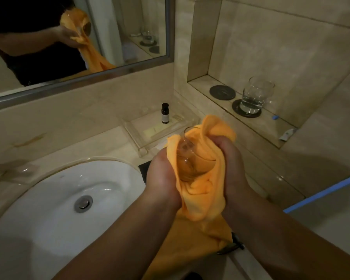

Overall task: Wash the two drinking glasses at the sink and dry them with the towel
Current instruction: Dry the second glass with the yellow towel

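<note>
Two glasses show in this beige-tiled bathroom. At the left a steel-framed mirror (79, 47) hangs above the stone worktop (69, 138), into which the white sink (49, 199) and its metal drain (83, 203) are set. A small dark bottle (165, 113) stands on a clear tray (150, 134) by the wall. The left hand (162, 176) has its grip curled round the orange towel (202, 190), with one glass (188, 158) tilted inside it (mouth up and away). The right hand (230, 164) has its grip closed on the same towel. In the wall niche (210, 81) a bare coaster (222, 92) lies beside the other glass (255, 96), which stands upright on its own coaster
</note>
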Demonstrator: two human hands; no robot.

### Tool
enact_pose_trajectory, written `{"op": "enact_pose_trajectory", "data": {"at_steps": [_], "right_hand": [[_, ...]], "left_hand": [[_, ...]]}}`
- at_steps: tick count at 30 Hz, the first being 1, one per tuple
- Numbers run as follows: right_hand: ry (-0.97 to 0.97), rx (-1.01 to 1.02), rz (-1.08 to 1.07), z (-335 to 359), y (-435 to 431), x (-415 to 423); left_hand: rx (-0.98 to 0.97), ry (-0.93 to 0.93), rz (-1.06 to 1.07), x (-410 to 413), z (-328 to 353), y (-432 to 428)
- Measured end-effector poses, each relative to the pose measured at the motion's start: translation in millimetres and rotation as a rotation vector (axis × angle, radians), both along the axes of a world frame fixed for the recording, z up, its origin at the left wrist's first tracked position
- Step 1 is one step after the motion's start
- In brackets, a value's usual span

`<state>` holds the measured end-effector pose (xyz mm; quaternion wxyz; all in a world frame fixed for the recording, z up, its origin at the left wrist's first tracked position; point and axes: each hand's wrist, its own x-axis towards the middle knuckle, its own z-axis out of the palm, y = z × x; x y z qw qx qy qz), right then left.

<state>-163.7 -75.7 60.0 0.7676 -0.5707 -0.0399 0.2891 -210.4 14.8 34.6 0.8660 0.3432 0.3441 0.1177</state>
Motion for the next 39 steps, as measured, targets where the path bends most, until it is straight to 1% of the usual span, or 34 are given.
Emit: {"op": "enact_pose_trajectory", "data": {"at_steps": [2,5,6,8,10,11,12,14,15,17,18,20,21,22,23,24,26,27,28,29,30,31,32,33,34,35,36,37,38,39], "right_hand": [[0.07,0.056,-0.063,-5,3,0],[0.168,0.071,-0.136,-13,8,-1],[0.227,0.098,-0.138,-13,8,-3],[0.353,0.121,-0.128,-12,8,-8],[0.389,0.083,-0.147,-9,6,-11],[0.353,0.036,-0.164,-10,6,-13],[0.264,-0.036,-0.18,-11,7,-16],[-0.042,-0.193,-0.219,-13,7,-20],[-0.216,-0.278,-0.179,-13,6,-22],[-0.452,-0.448,-0.031,-14,2,-20],[-0.519,-0.49,0.027,-16,0,-18],[-0.582,-0.471,0.093,-19,-3,-14],[-0.581,-0.425,0.093,-20,-5,-14],[-0.551,-0.361,0.077,-20,-6,-14],[-0.495,-0.292,0.054,-20,-7,-13],[-0.404,-0.241,0.043,-18,-7,-11],[-0.201,-0.217,0.089,-18,-10,-7],[-0.103,-0.207,0.132,-19,-12,-6],[-0.029,-0.205,0.159,-18,-14,-6],[-0.007,-0.214,0.165,-18,-15,-9],[-0.052,-0.243,0.146,-19,-16,-12],[-0.134,-0.277,0.102,-20,-17,-15],[-0.246,-0.296,0.046,-20,-18,-19],[-0.422,-0.317,-0.001,-22,-20,-22],[-0.671,-0.384,-0.028,-23,-23,-23],[-0.94,-0.481,-0.017,-25,-26,-21],[-1.157,-0.545,0.016,-29,-30,-17],[-1.269,-0.544,0.044,-34,-32,-13],[-1.28,-0.479,0.038,-35,-31,-11],[-1.226,-0.38,0.007,-35,-30,-10]], "left_hand": [[0.06,0.065,0.104,4,-4,-5],[0.271,0.158,0.206,11,-7,-13],[0.334,0.163,0.242,12,-8,-15],[0.534,0.107,0.306,10,-5,-24],[0.734,0.006,0.316,5,-8,-29],[0.78,-0.017,0.303,3,-12,-26],[0.781,-0.022,0.287,2,-14,-21],[0.684,0.009,0.2,1,-15,-8],[0.65,0.016,0.125,0,-14,-2],[0.633,-0.001,-0.039,-4,-6,9],[0.631,0.002,-0.084,-7,-2,13],[0.624,0.033,-0.115,-14,6,15],[0.659,0.03,-0.107,-16,7,13],[0.739,0.012,-0.087,-19,7,9],[0.862,-0.013,-0.055,-21,4,4],[0.995,-0.042,-0.004,-23,2,-3],[1.271,-0.093,0.087,-27,-6,-10],[1.402,-0.126,0.094,-27,-9,-10],[1.489,-0.167,0.085,-27,-14,-10],[1.5,-0.214,0.079,-27,-19,-10],[1.408,-0.253,0.084,-26,-22,-12],[1.24,-0.255,0.095,-26,-21,-14],[1.036,-0.216,0.086,-24,-18,-14],[0.861,-0.134,0.02,-23,-14,-13],[0.726,-0.064,-0.104,-21,-9,-10],[0.631,-0.059,-0.266,-20,-6,-4],[0.55,-0.087,-0.369,-21,-2,0],[0.515,-0.112,-0.401,-21,1,1],[0.539,-0.135,-0.379,-20,2,1],[0.622,-0.143,-0.313,-19,3,-1]]}}
